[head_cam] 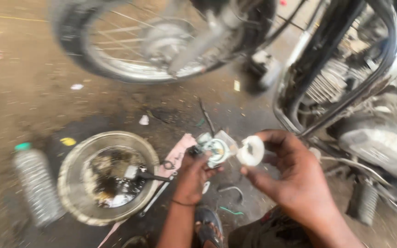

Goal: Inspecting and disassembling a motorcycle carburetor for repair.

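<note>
Nearest, the right hand (295,177) pinches a white ring-shaped part (251,150) between thumb and fingers, just beside the small metal carburetor-like piece (214,148) that the left hand (194,177) grips closed from below. Left of them on the floor (28,101) sit a grimy metal bowl (109,177) and a clear plastic bottle (35,183) — beyond, a motorcycle's spoked wheel (157,39) and engine (341,78).

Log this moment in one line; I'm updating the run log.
left hand: holds small metal part | right hand: holds white ring | bowl beside
</note>
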